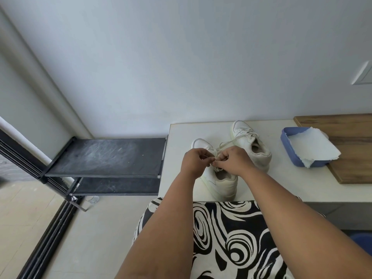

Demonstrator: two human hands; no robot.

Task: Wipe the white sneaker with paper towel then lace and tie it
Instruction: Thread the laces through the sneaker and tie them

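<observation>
Two white sneakers stand on a white table [281,186]. The near sneaker [219,182] points away from me, with its toe at the upper left. Over its tongue, my left hand [194,162] and my right hand [231,160] each pinch a piece of its white lace [218,155]. A length of lace [227,143] trails up toward the far sneaker [251,141], which stands behind and to the right. The hands hide the near sneaker's eyelets. White paper towel [314,146] lies in a blue tray [285,141] at the right.
A wooden board [352,127] lies under the tray at the table's right end. A black two-shelf rack [104,156] stands left of the table against the wall. A black-and-white patterned garment [231,238] covers my lap below the table edge.
</observation>
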